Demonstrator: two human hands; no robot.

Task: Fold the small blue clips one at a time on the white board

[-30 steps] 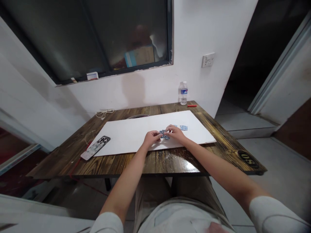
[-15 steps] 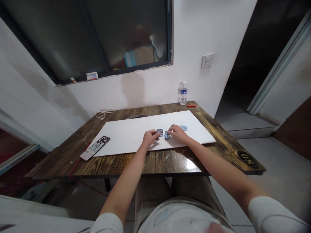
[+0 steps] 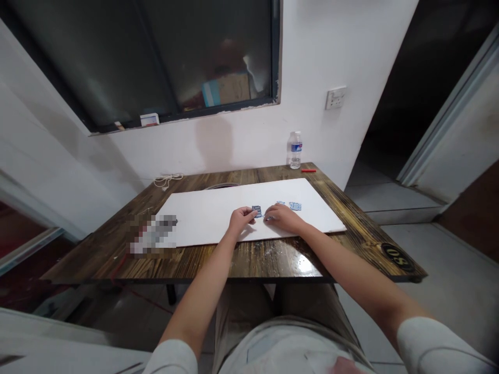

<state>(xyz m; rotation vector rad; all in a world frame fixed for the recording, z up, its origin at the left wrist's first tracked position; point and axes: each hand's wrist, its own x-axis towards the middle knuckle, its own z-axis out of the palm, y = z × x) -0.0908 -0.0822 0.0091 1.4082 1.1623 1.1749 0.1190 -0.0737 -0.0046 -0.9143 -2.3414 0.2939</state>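
My left hand is closed on the edge of a small flat piece with dark blue and pale stripes, held at the white board. Beside it, my right hand bends down over the board, its fingers drawn together on another small blue piece that they mostly cover. Just beyond the right knuckles lies a thin blue-lined piece. To the right of that hand, a blue-and-white striped piece lies flat on the board.
The white board rests on a dark wooden table. A blurred-out object sits at the left. Toward the back are a white cable, a water bottle and a red stick-like thing.
My right hand has shifted slightly left and lower, covering most of the blue piece at its fingertips. The thin blue-lined piece behind it now shows. My left hand stays almost still.
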